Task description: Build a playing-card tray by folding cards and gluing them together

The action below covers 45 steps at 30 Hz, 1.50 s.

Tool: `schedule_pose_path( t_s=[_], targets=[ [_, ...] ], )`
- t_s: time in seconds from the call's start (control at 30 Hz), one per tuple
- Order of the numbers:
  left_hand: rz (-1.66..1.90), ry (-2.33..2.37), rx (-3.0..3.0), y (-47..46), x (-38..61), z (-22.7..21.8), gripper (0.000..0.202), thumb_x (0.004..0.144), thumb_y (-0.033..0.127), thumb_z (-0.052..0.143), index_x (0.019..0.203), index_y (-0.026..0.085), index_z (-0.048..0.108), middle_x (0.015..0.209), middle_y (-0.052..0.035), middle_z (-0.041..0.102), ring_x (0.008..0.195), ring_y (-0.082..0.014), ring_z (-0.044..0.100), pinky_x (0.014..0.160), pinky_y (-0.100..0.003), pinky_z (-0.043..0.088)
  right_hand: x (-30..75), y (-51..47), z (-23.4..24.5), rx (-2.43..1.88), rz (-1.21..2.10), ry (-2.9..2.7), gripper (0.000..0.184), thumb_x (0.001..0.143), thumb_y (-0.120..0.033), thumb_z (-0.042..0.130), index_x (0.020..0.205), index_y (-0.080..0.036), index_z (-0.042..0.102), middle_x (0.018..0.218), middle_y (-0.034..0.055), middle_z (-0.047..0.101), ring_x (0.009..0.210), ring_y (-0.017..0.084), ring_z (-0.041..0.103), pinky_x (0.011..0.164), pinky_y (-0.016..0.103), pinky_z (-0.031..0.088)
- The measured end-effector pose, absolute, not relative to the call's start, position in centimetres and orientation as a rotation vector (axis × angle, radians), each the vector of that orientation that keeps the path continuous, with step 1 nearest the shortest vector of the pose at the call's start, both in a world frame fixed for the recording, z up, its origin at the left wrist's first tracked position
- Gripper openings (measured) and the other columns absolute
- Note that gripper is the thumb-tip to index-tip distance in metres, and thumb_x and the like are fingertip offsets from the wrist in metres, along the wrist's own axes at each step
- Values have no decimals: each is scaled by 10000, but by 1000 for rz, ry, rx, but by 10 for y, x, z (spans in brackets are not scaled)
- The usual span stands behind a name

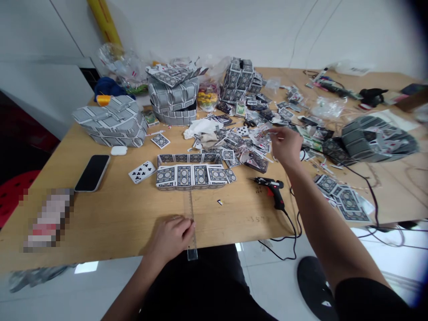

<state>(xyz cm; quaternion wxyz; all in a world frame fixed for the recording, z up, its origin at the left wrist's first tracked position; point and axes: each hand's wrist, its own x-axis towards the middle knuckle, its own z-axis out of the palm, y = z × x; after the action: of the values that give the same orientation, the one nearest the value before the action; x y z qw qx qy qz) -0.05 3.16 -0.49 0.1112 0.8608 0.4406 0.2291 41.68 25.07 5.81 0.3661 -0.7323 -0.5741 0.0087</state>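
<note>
My left hand [174,236] rests at the table's front edge, fingers curled against a clear ruler [191,209] that it grips by the side. The ruler's far end meets a long open box built of playing cards [192,174]. My right hand [286,145] is stretched out over a heap of loose cards and scraps [234,138], fingers pinched together. What those fingertips hold, if anything, cannot be made out. Below that hand lies a black hot glue gun [274,189] with a red trigger. A clubs card [142,172] lies face up left of the box.
Woven card baskets [113,120] stand at the back left, with another basket [377,138] at the right. A phone [92,173] and a white earphone case [119,150] lie at left. Black cables [296,240] hang over the front edge. Several cards [349,200] lie front right.
</note>
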Motion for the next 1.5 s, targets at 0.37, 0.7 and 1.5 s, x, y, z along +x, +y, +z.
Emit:
schedule_pose_path(
  t_s=[0.37, 0.7, 1.5],
  targets=[
    [882, 1305, 2306, 25, -1, 0, 404, 1092, 220, 537, 688, 207, 539, 637, 19, 596, 583, -117, 576, 618, -260, 458, 318, 140, 80, -1308, 565, -1420, 236, 912, -388, 767, 1042, -250, 626, 883, 29, 728, 794, 205, 753, 770, 358, 640],
    [976, 1487, 1724, 23, -11, 20, 183, 1073, 328, 575, 1123, 221, 715, 901, -10, 744, 777, -138, 678, 627, -207, 513, 265, 59, 65, -1204, 801, -1569, 105, 1009, -225, 715, 1099, -267, 747, 1090, 61, 784, 987, 218, 776, 866, 379, 660],
    [630, 2130, 2216, 120, -119, 19, 324, 970, 341, 591, 1261, 199, 607, 1380, -183, 639, 1362, -380, 574, 1177, -550, 456, 340, 68, 5, -1659, 322, -1701, 404, 1032, -204, 458, 1229, -231, 809, 1402, 124, 759, 1297, 306, 731, 1097, 508, 583]
  ],
)
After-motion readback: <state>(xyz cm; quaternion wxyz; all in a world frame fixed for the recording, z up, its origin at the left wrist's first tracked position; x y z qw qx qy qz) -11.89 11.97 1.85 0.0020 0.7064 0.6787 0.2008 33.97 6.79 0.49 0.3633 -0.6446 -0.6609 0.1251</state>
